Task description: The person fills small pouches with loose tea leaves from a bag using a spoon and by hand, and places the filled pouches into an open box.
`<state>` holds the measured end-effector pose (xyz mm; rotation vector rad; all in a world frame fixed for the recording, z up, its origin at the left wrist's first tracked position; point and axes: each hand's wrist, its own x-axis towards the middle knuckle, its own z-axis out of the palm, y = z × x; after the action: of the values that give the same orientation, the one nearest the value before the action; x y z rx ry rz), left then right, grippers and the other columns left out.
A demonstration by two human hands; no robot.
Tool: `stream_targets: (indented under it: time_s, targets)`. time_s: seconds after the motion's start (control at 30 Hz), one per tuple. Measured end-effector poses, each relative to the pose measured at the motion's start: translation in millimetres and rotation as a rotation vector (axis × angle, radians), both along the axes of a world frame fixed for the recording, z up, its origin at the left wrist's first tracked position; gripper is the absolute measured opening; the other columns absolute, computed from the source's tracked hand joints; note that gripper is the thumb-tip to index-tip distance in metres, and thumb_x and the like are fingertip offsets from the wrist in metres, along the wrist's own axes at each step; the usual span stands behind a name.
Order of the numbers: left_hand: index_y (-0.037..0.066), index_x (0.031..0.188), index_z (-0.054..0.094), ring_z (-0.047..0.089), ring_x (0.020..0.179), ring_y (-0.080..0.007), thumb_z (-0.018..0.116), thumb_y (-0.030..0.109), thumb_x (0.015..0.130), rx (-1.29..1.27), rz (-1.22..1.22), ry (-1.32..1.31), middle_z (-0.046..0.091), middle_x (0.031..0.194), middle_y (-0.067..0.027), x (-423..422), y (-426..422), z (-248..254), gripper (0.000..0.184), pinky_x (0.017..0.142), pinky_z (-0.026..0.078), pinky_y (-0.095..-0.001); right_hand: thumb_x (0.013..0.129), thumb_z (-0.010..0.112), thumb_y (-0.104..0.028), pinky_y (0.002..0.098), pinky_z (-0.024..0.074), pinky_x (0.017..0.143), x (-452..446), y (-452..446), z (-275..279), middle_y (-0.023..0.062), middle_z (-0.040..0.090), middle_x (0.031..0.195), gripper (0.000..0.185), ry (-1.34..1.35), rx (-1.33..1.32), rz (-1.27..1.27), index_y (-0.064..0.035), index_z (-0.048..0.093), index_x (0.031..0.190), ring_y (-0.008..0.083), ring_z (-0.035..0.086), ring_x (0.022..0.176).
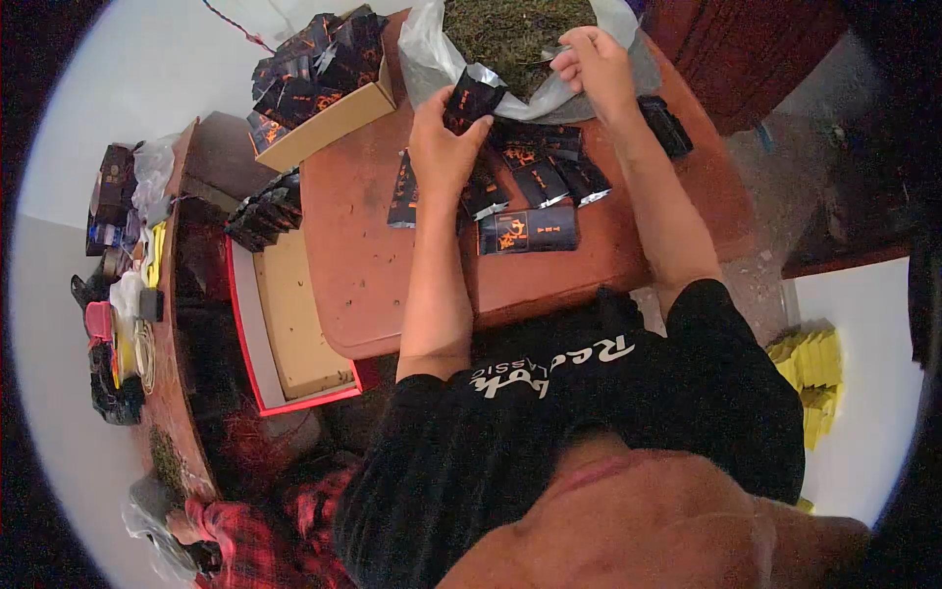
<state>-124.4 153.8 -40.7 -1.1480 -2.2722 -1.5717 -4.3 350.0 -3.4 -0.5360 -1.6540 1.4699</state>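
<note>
My left hand (pixel 446 147) is closed around a black foil tea packet (pixel 473 104) with its silvery opening facing the bag. Beside it, a clear plastic bag (pixel 424 49) lies open, full of dried greenish-brown leaves (pixel 515 39). My right hand (pixel 597 74) hangs over the bag's right side, fingertips pinched together; what they hold, if anything, is too small to make out. Several black packets with orange print lie below my hands, among them a flat tea packet (pixel 528 230) near the table's front edge.
On the reddish-brown table (pixel 363 285), a cardboard box (pixel 329 123) holds many black packets. A red-edged box (pixel 294 324) stands lower left. A black object (pixel 665 128) lies at right. Another person's plaid sleeve (pixel 240 530) shows lower left; yellow packets (pixel 810 368) sit far right.
</note>
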Motion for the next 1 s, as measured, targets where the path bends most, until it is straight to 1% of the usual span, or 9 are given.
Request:
stream_targets:
  time_s: [0.3,0.4,0.6,0.63,0.73,0.77,0.87,0.9,1.0]
  targets:
    - [0.003,0.119,0.063,0.066,0.101,-0.0279,0.085,0.02,0.071,-0.032,0.01,-0.006,0.068,0.11,-0.0142,3.3,-0.7,3.0,0.056,0.088,0.052,-0.037,0.098,0.052,-0.025,0.0219,0.0429,0.047,12.5,-4.0,18.9,0.0089,0.067,0.075,0.024,0.038,-0.106,0.17,-0.0042,0.063,0.099,0.0089,0.057,0.057]
    - [0.004,0.119,0.063,0.066,0.101,-0.0281,0.085,0.021,0.07,-0.014,0.003,0.029,0.068,0.109,-0.0142,2.8,-0.9,1.8,0.056,0.088,0.051,-0.0372,0.099,0.054,-0.028,0.0191,0.0381,0.044,10.9,-11.0,23.2,0.0061,0.064,0.073,0.023,0.007,-0.1,0.198,-0.0066,0.062,0.101,0.0063,0.054,0.056]
    - [0.004,0.119,0.062,0.064,0.103,-0.0322,0.084,0.021,0.07,-0.032,-0.01,0.006,0.066,0.111,-0.0158,4.3,0.4,3.5,0.057,0.089,0.05,-0.0391,0.099,0.053,-0.03,0.0185,0.0397,0.045,-0.8,-25.0,31.4,0.0045,0.065,0.072,0.025,-0.166,0.075,0.202,-0.0069,0.062,0.101,0.0062,0.055,0.055]
    - [0.004,0.119,0.062,0.063,0.103,-0.0338,0.084,0.02,0.07,-0.039,-0.003,0.013,0.065,0.112,-0.0162,5.6,0.0,4.8,0.056,0.089,0.05,-0.0397,0.096,0.051,-0.029,0.0267,0.0499,0.054,-2.0,-32.7,37.7,0.0078,0.069,0.071,0.025,-0.252,0.179,0.117,-0.0073,0.065,0.096,0.0132,0.063,0.058]
    - [0.002,0.118,0.062,0.063,0.104,-0.0338,0.084,0.02,0.07,-0.04,-0.006,0.021,0.065,0.113,-0.0166,4.4,0.5,2.6,0.056,0.089,0.05,-0.0398,0.095,0.05,-0.025,0.034,0.0528,0.059,-6.5,-41.0,36.9,0.0094,0.069,0.07,0.023,-0.258,0.497,0.101,-0.0063,0.065,0.095,0.0199,0.067,0.061]
    - [0.002,0.118,0.062,0.064,0.103,-0.0337,0.084,0.02,0.07,-0.035,-0.009,0.013,0.065,0.112,-0.0166,5.0,0.6,3.3,0.056,0.089,0.05,-0.0397,0.095,0.05,-0.023,0.0397,0.0537,0.065,-4.6,-49.2,40.1,0.0117,0.068,0.069,0.021,-0.267,0.583,0.129,-0.0067,0.064,0.096,0.0281,0.069,0.066]
    - [0.002,0.118,0.062,0.064,0.103,-0.0333,0.084,0.02,0.07,-0.018,-0.015,-0.007,0.065,0.111,-0.0167,6.6,-0.1,4.1,0.056,0.089,0.05,-0.0393,0.095,0.053,-0.025,0.0416,0.0539,0.066,-2.9,-60.5,38.5,0.0119,0.066,0.068,0.021,-0.231,0.915,0.075,-0.0078,0.065,0.098,0.0319,0.068,0.067]
    - [0.003,0.118,0.062,0.064,0.103,-0.0331,0.084,0.02,0.07,-0.007,-0.017,-0.011,0.066,0.111,-0.0167,5.8,0.4,2.9,0.056,0.089,0.05,-0.0391,0.095,0.054,-0.026,0.0424,0.0538,0.066,0.8,-64.6,42.9,0.0138,0.066,0.069,0.021,-0.298,0.76,0.133,-0.0078,0.065,0.1,0.034,0.067,0.068]
    - [0.004,0.121,0.062,0.065,0.104,-0.0304,0.085,0.022,0.07,-0.035,-0.018,-0.037,0.066,0.114,-0.0157,4.5,-0.5,4.4,0.058,0.09,0.051,-0.0383,0.097,0.054,-0.023,0.0317,0.0498,0.061,3.1,-58.6,42.5,0.0069,0.066,0.071,0.019,-0.262,0.795,0.105,-0.0083,0.064,0.103,0.0199,0.066,0.064]
